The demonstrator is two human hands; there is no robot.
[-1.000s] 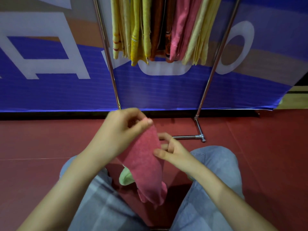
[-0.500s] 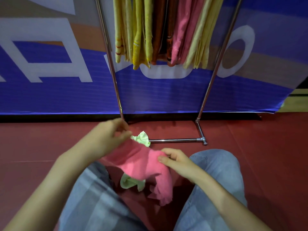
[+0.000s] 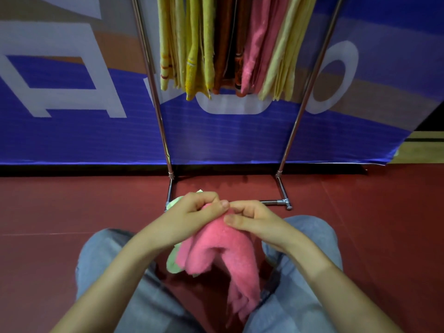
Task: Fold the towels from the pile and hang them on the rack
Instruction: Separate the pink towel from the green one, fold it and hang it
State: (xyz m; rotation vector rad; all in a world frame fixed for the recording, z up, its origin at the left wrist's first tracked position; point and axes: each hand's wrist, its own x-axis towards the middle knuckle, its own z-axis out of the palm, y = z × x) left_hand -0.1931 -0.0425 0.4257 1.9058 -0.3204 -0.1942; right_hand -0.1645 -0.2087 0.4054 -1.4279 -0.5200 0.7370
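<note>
A pink towel (image 3: pixel 223 255) hangs crumpled between my knees. My left hand (image 3: pixel 192 217) and my right hand (image 3: pixel 254 222) pinch its top edge side by side, fingertips nearly touching. Under it lies a pale green towel (image 3: pixel 173 263), partly hidden; another bit of the green towel shows behind my left hand. The chrome rack (image 3: pixel 302 102) stands straight ahead, with several yellow, brown, pink and cream towels (image 3: pixel 225 44) hanging folded from its top, which is out of frame.
The rack's foot bar (image 3: pixel 276 202) lies on the red floor (image 3: pixel 372 224) just beyond my hands. A blue and white banner (image 3: pixel 72 131) stands behind the rack. My knees in grey-blue trousers (image 3: pixel 310 236) flank the towels.
My hands have come together at the pink towel's top edge; earlier they held it apart. The towel now droops in a bunch between my knees.
</note>
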